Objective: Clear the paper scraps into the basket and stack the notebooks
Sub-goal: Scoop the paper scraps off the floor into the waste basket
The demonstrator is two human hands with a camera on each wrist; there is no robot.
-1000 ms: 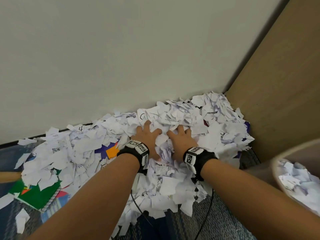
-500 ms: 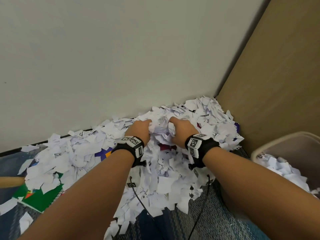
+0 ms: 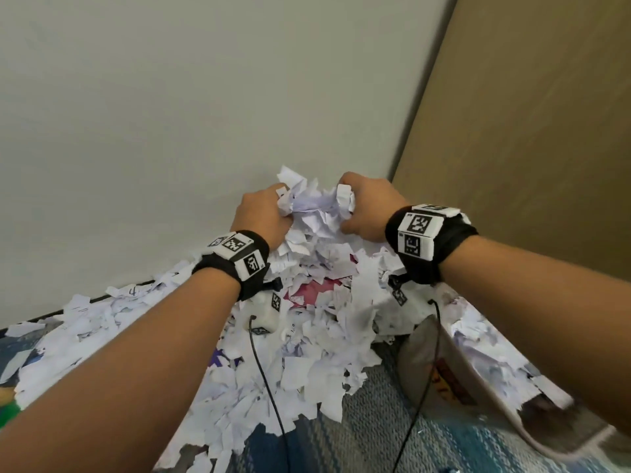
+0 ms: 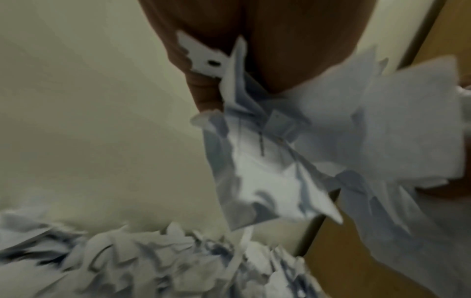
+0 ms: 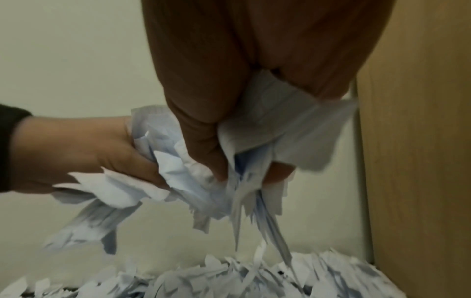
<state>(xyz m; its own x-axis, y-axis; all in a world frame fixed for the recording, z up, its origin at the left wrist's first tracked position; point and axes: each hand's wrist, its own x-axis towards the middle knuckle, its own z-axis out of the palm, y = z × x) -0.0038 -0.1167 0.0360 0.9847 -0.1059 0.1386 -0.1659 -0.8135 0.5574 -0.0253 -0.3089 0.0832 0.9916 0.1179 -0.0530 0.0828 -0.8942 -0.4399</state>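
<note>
Both hands hold one bunch of white paper scraps (image 3: 316,213) lifted above the big scrap pile (image 3: 307,336) on the floor. My left hand (image 3: 264,216) grips the bunch from the left and my right hand (image 3: 367,208) from the right, fingers curled into the paper. In the right wrist view my right hand (image 5: 242,141) clutches scraps (image 5: 193,181) that hang down, with the left hand (image 5: 84,155) beside it. The left wrist view shows the held scraps (image 4: 293,151) close up. A pink notebook cover (image 3: 316,290) shows through the pile. The basket (image 3: 478,380), part filled with scraps, stands at lower right.
A pale wall (image 3: 205,114) runs behind the pile and a tan wooden panel (image 3: 529,148) closes the corner on the right. Patterned blue carpet (image 3: 358,431) lies in front. A green notebook corner (image 3: 6,409) peeks out at far left. Wrist cables (image 3: 266,380) hang over the pile.
The hands went from lying flat on the pile to closing on a bunch of scraps and lifting it up off the pile. The view shifted right, with the basket closer.
</note>
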